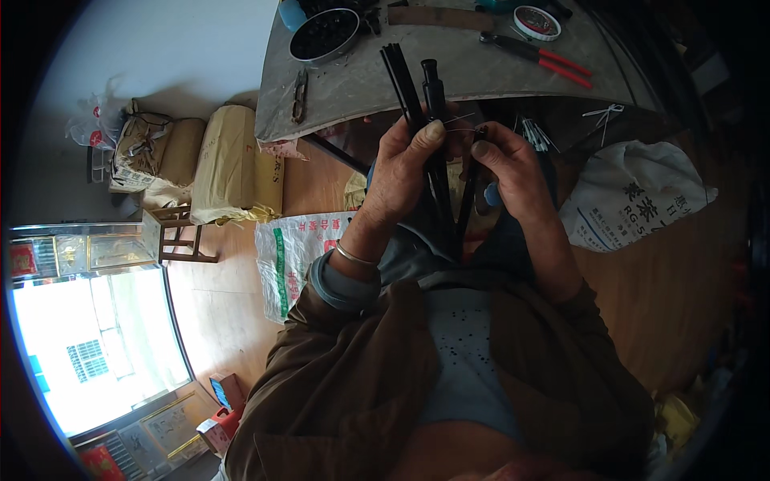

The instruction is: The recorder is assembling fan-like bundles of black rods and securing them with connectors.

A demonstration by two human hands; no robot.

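Observation:
My left hand point(407, 164) is closed around a bundle of slim black rods point(401, 80) and a thicker black tube point(433, 86) with a stepped end, which look like parts of a folded umbrella frame. The thumb presses against them near the middle. My right hand point(513, 164) pinches a thin black rod point(468, 192) between thumb and fingers, close beside the bundle. A fine wire point(459, 130) spans the small gap between the two hands. The fingertips partly hide where wire and rods meet.
The grey table point(361, 86) ahead holds a bowl of black pieces point(325, 36), red-handled pliers point(553, 66), a white-rimmed tin point(537, 23), a flat brown strip point(441, 18) and a small metal tool point(300, 96). White sacks point(634, 196), wrapped bundles point(228, 160) and a wooden stool point(183, 239) stand around.

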